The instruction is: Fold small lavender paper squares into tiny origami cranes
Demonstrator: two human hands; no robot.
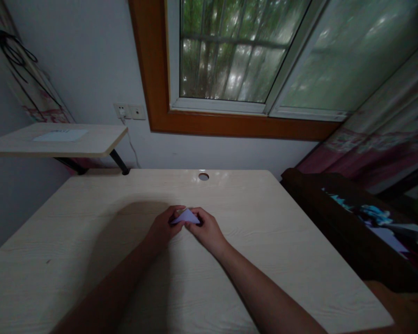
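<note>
A small piece of folded purple paper (187, 216), triangular with its point facing away from me, is held between both hands over the middle of the desk. My left hand (163, 225) pinches its left corner, fingers behind and thumb at the near edge. On the other side my right hand (209, 227) grips the right corner, its thumb meeting the near edge close to the left thumb. Parts of the paper's back are hidden by the fingers. Whether the paper touches the desk I cannot tell.
The pale wooden desk (264, 241) has a round cable hole (204, 176) at its far edge. At the back left stands a raised shelf (101, 139) with a white sheet (61, 135) on it. Dark furniture (320, 208) holding assorted items stands to the right, below the window.
</note>
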